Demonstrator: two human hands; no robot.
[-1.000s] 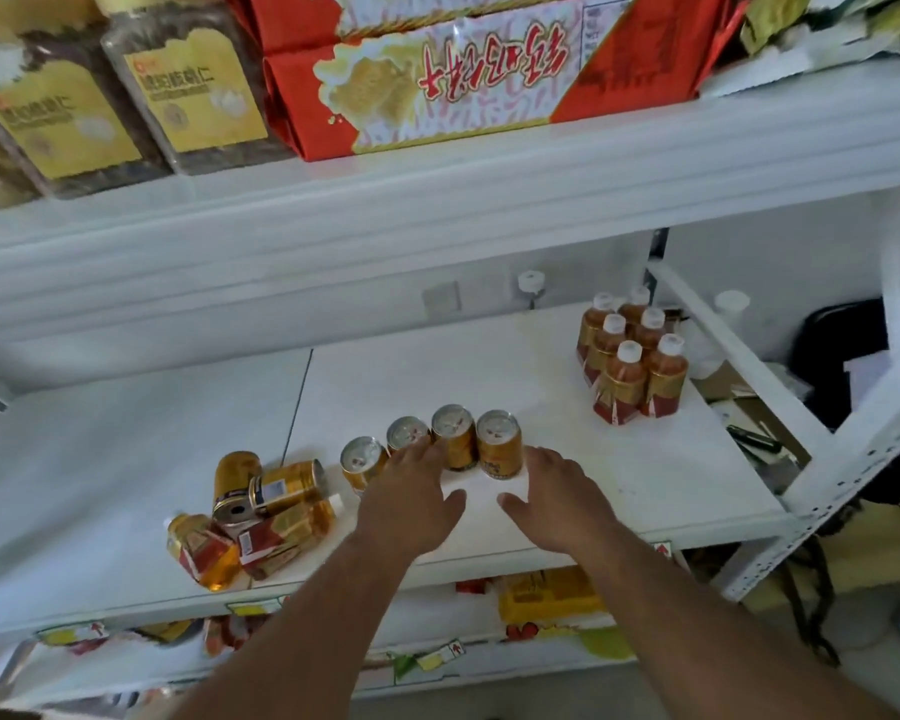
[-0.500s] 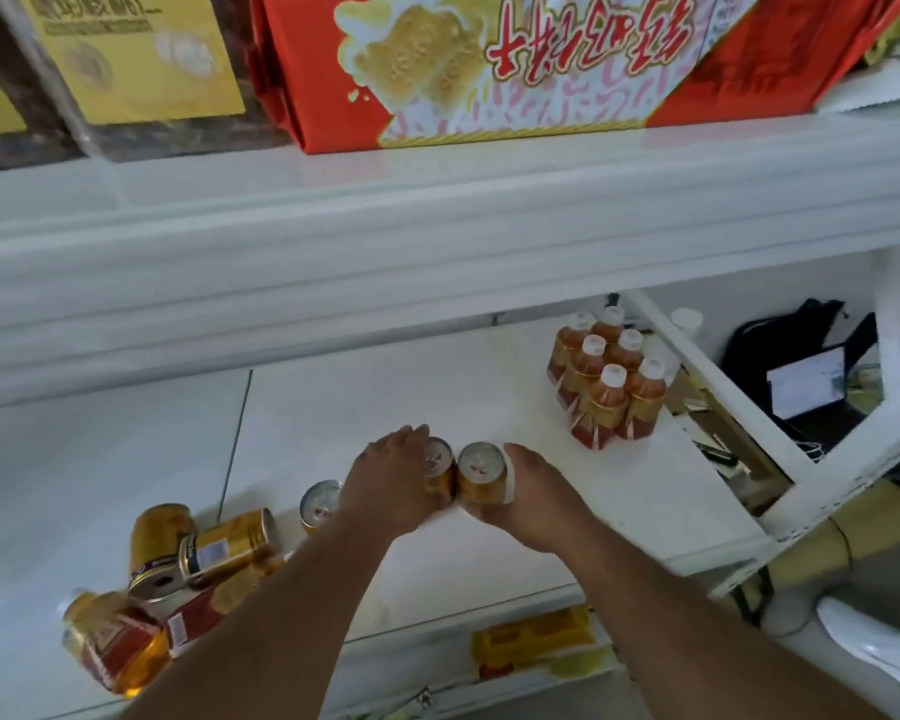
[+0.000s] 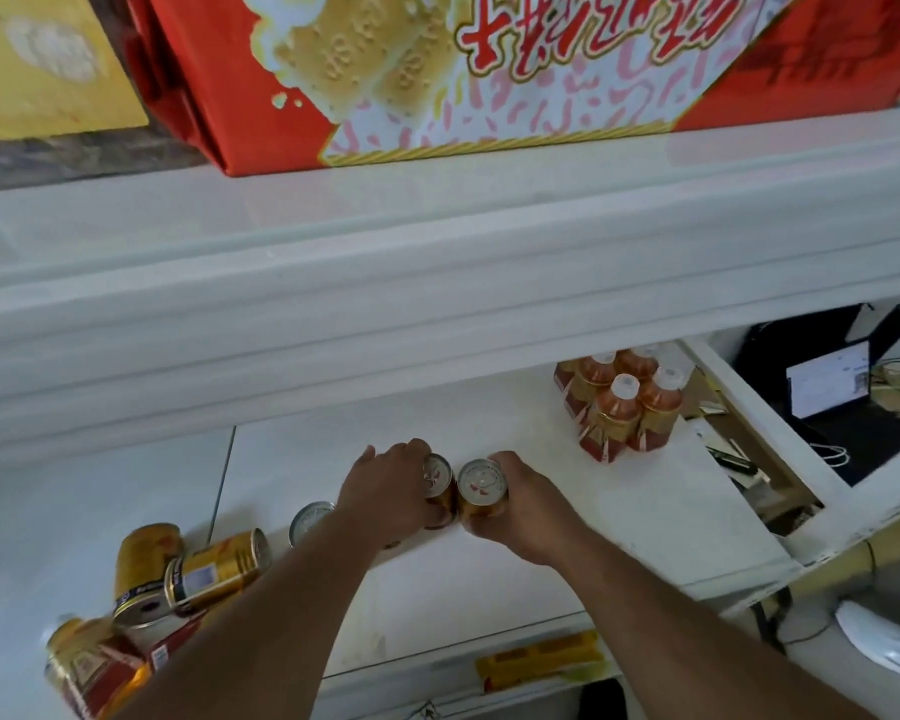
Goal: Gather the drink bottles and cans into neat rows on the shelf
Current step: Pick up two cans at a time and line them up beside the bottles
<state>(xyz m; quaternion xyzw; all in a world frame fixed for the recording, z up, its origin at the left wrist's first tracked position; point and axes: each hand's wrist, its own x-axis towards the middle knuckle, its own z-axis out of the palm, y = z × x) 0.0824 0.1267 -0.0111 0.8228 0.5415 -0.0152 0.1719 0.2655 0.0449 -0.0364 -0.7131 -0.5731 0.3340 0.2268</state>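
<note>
Gold cans [image 3: 481, 488] now pressed together between both hands' grip.

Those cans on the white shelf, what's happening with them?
A person is tidying drinks on the shelf. The left hand and right hand each grip an upright can, pressing the two together side by side. One more upright can stands just left of them. Further left, cans and a bottle lie tipped over in a heap. A group of bottles already stands neatly at the right.

Toppled cans [image 3: 198, 569] left, upright bottles [image 3: 619, 402] right, perhaps touching.
</note>
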